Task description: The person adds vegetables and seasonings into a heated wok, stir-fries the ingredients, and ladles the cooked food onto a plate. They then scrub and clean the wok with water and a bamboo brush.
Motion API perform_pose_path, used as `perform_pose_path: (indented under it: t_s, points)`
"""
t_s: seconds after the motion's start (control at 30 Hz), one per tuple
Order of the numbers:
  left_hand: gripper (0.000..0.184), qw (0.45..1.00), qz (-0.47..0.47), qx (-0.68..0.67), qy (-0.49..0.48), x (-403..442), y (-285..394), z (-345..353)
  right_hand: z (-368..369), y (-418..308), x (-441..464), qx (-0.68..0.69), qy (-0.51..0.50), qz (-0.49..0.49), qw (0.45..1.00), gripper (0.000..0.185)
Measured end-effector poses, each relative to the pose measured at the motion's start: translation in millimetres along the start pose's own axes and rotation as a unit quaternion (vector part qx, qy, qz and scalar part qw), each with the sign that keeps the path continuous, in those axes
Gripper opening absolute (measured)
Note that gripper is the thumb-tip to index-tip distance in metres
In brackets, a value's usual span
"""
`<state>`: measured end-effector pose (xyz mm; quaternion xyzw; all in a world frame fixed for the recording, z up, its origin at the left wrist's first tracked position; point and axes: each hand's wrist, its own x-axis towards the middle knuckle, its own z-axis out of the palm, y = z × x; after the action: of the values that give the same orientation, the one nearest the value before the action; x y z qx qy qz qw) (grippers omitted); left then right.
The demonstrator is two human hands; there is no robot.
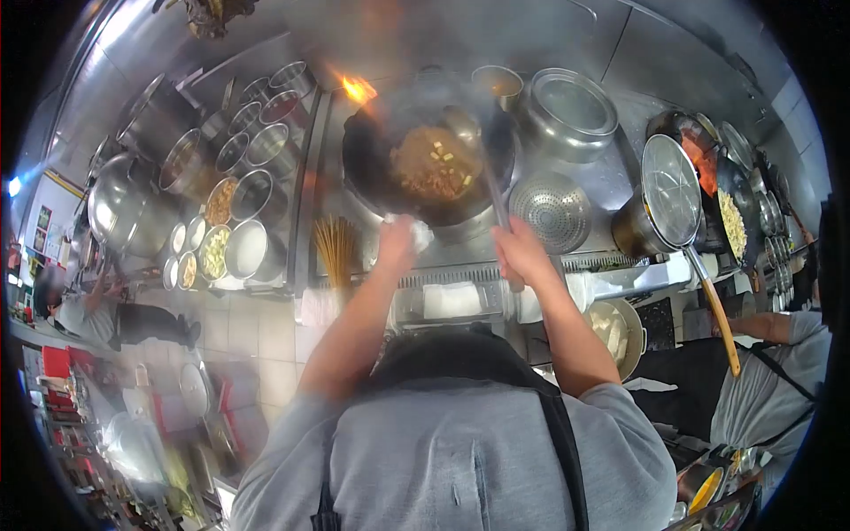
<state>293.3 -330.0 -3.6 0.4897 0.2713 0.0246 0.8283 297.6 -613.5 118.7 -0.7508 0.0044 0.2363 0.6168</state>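
Note:
A dark wok (363, 159) sits over the stove, with brown sauced food (425, 164) and pale yellow cubes inside. My left hand (396, 243) is closed around a white cloth (421, 234) at the wok's near rim. The long handle of a ladle (493, 181) runs through my closed right hand (524, 251). The ladle's bowl rests in the wok at the food's far right side. Just right of the wok lies a perforated metal strainer (551, 212).
Flames (357, 88) rise at the wok's far left edge. Metal containers (252, 195) with ingredients crowd the left. A lidded pot (572, 115) stands back right. A mesh skimmer (670, 190) lies across a pot at right. A bamboo whisk (335, 252) stands near left. Co-workers (770, 380) stand on both sides.

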Motion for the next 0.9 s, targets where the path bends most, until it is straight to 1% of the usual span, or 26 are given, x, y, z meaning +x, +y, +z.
perform_pose_path:
  t_s: [0.03,0.07,0.13,0.17,0.2,0.23,0.27,0.3,0.37,0.4,0.43,0.5,0.53,0.57,0.6,0.63,0.67,0.7,0.73,0.77,0.8,0.83,0.9]
  points:
    - [0.013,1.000,0.009,0.000,-0.006,6,-6,-6,-3,13,20,0.036,-0.037,0.002,0.999,0.031]
    - [0.013,1.000,0.017,-0.001,-0.012,13,-12,-12,-1,9,14,0.001,-0.036,0.003,0.999,0.033]
    - [0.013,0.999,0.032,-0.040,-0.010,-12,8,14,10,-22,-2,-0.072,-0.032,-0.002,0.997,0.036]
    - [0.013,0.999,0.035,0.014,0.025,-19,13,17,18,-28,-10,-0.132,-0.021,-0.019,0.991,0.038]
    - [0.013,0.992,0.078,0.099,-0.004,3,-2,-1,25,-20,-1,-0.174,-0.005,-0.067,0.982,0.039]
    - [0.014,0.976,0.114,0.181,-0.031,43,-31,-35,31,-6,16,-0.217,0.006,-0.111,0.970,0.040]
    - [0.014,0.988,0.053,0.146,-0.007,30,-18,-24,33,0,29,-0.260,0.019,-0.164,0.951,0.041]
    - [0.015,0.994,-0.006,0.108,0.023,15,-2,-11,29,-1,36,-0.305,0.009,-0.208,0.929,0.045]
    - [0.015,0.996,-0.001,0.059,0.064,-23,24,22,9,-1,33,-0.363,-0.005,-0.227,0.904,0.046]
    - [0.015,0.996,-0.004,0.035,0.087,-31,25,24,2,0,26,-0.392,-0.015,-0.231,0.890,0.046]
    - [0.015,0.999,0.009,0.014,0.029,-33,29,21,-4,0,19,-0.401,-0.002,-0.219,0.890,0.047]
    - [0.014,0.997,0.012,0.068,0.033,-1,9,-7,-10,1,-17,-0.423,0.008,-0.181,0.888,0.048]
    - [0.013,0.995,0.011,0.094,0.034,13,-3,-17,-9,6,-34,-0.388,-0.015,-0.162,0.907,0.047]
    - [0.012,0.998,0.039,0.041,0.011,21,-7,-17,-6,7,-47,-0.351,-0.031,-0.147,0.924,0.047]
    - [0.012,0.999,0.036,0.026,0.025,18,-9,-12,-7,3,-61,-0.313,-0.041,-0.134,0.939,0.047]
    - [0.012,0.999,0.035,0.011,0.037,10,-5,-3,-13,-17,-86,-0.138,-0.114,0.024,0.984,0.043]
    - [0.012,0.998,0.036,-0.004,0.050,-1,3,5,-19,-16,-95,-0.099,-0.117,0.049,0.987,0.041]
    - [0.012,0.999,0.009,0.004,0.043,-15,12,12,-30,-13,-101,-0.059,-0.121,0.071,0.988,0.040]
    - [0.012,0.999,0.015,0.021,0.037,-8,15,11,-39,-9,-105,-0.018,-0.126,0.096,0.987,0.039]
    - [0.011,0.999,0.015,0.039,0.034,2,8,0,-44,-3,-103,-0.011,-0.118,0.072,0.990,0.031]
    - [0.011,0.998,0.017,0.056,0.029,8,-1,-7,-43,6,-99,0.005,-0.098,0.068,0.993,0.028]
    - [0.012,0.998,0.027,0.031,0.050,16,-9,-6,-43,13,-87,0.019,-0.075,0.053,0.996,0.025]
    - [0.013,0.999,0.026,-0.016,0.029,-7,1,12,-38,16,-71,0.031,-0.025,0.013,0.999,0.017]
